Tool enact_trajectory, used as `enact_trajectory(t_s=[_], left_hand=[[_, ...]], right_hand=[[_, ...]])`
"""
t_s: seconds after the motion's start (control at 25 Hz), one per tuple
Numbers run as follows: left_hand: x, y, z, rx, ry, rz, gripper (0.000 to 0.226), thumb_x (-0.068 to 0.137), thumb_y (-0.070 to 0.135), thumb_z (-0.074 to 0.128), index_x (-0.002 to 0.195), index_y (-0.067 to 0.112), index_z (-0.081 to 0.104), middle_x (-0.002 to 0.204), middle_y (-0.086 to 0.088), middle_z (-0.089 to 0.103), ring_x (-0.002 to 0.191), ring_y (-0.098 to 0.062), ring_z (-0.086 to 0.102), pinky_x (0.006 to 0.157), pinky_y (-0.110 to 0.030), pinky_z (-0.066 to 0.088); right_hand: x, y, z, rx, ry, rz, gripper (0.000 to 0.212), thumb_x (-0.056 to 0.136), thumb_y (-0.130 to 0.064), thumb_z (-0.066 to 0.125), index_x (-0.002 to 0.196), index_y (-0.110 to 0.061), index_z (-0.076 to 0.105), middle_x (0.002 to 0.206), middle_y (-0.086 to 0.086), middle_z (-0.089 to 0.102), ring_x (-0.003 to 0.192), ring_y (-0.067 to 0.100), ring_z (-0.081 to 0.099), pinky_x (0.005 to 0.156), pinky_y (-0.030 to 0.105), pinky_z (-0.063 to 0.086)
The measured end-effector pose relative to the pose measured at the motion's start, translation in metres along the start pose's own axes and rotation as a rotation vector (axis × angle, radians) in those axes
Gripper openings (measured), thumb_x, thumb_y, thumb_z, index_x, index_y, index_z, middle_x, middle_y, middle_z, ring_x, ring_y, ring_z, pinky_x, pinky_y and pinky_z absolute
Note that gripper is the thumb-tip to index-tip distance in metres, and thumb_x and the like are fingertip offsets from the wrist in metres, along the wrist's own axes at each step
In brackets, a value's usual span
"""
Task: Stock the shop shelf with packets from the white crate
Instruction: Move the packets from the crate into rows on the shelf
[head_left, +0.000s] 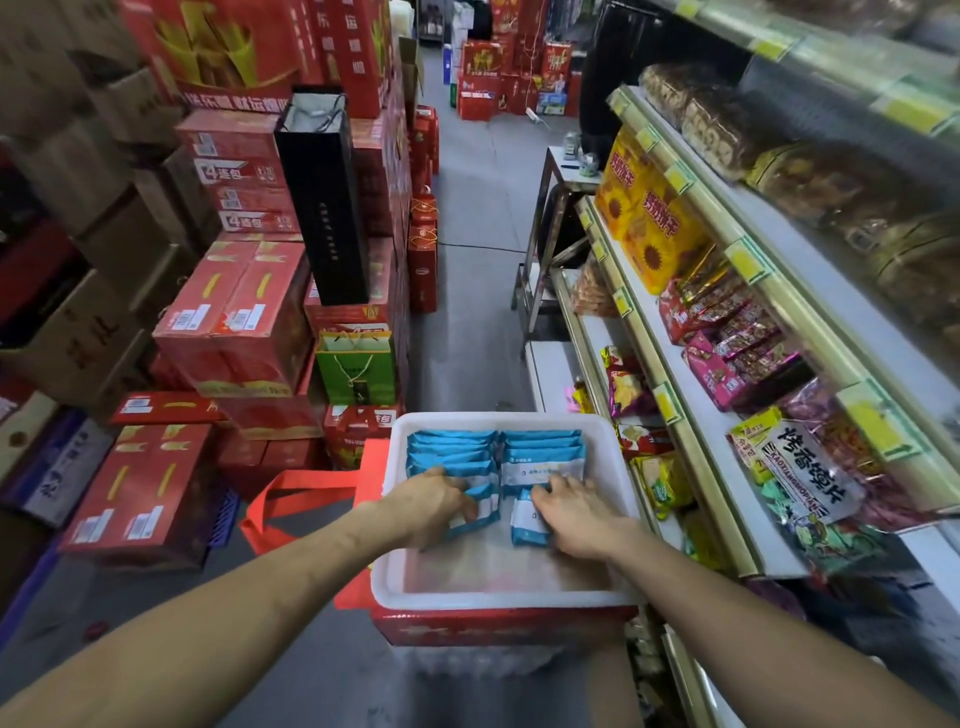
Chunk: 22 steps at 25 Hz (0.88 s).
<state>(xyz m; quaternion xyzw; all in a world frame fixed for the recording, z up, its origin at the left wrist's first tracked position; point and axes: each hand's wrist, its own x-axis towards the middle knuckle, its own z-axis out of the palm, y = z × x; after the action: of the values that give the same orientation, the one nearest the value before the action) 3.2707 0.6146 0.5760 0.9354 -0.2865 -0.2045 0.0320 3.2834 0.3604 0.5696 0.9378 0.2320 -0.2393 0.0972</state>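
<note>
The white crate (498, 592) sits on a red carton (498, 626) in the aisle, just beside the shop shelf (691, 322) on the right. Blue-and-white packets (540, 449) stand in two rows at its far end. The left hand (434, 501) has its fingers (462, 506) curled round a tilted packet (480, 512). The right hand (579, 517) lies over a loose packet (527, 527); whether it grips this I cannot tell. A red bag (291, 493) lies left of the crate.
</note>
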Motion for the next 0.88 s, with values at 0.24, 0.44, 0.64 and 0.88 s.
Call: enact_trajectory(t_s=[0.24,0.44,0.64,0.88], left_hand=[[-0.006,-0.004,-0.005,-0.232,-0.069,0.038,0.044,0.09,0.004,0.059,0.115,0.038,0.071,0.127,0.003,0.062,0.115,-0.024,0.06,0.1,-0.044,0.051],[-0.001,-0.001,-0.078,-0.338,-0.081,0.114,0.051,0.093,0.004,0.064,0.127,0.041,0.07,0.126,0.015,0.065,0.107,-0.011,0.058,0.097,-0.027,0.046],[0.018,0.035,-0.21,-0.407,-0.024,0.313,0.052,0.096,0.005,0.063,0.126,0.047,0.07,0.128,0.017,0.065,0.111,-0.008,0.063,0.103,-0.028,0.049],[0.041,0.153,-0.398,-0.31,0.167,0.584,0.053,0.097,0.0,0.06,0.121,0.045,0.074,0.131,0.025,0.062,0.118,0.0,0.059,0.104,-0.025,0.045]], right_hand=[[-0.018,0.01,-0.011,0.437,-0.081,-0.044,0.034,0.084,-0.016,0.078,0.099,-0.034,0.053,0.123,-0.002,0.053,0.108,0.02,0.056,0.093,0.039,0.051],[-0.062,0.039,-0.076,0.599,-0.019,-0.063,0.049,0.084,-0.007,0.079,0.122,-0.036,0.073,0.134,-0.012,0.06,0.12,0.008,0.054,0.101,0.023,0.044],[-0.143,0.101,-0.171,0.545,0.157,-0.015,0.057,0.089,-0.011,0.075,0.127,-0.052,0.066,0.116,-0.02,0.054,0.105,0.002,0.053,0.088,0.013,0.043],[-0.318,0.192,-0.297,0.349,0.41,0.166,0.061,0.081,-0.013,0.082,0.124,-0.053,0.069,0.105,-0.027,0.062,0.094,0.0,0.059,0.087,0.025,0.047]])
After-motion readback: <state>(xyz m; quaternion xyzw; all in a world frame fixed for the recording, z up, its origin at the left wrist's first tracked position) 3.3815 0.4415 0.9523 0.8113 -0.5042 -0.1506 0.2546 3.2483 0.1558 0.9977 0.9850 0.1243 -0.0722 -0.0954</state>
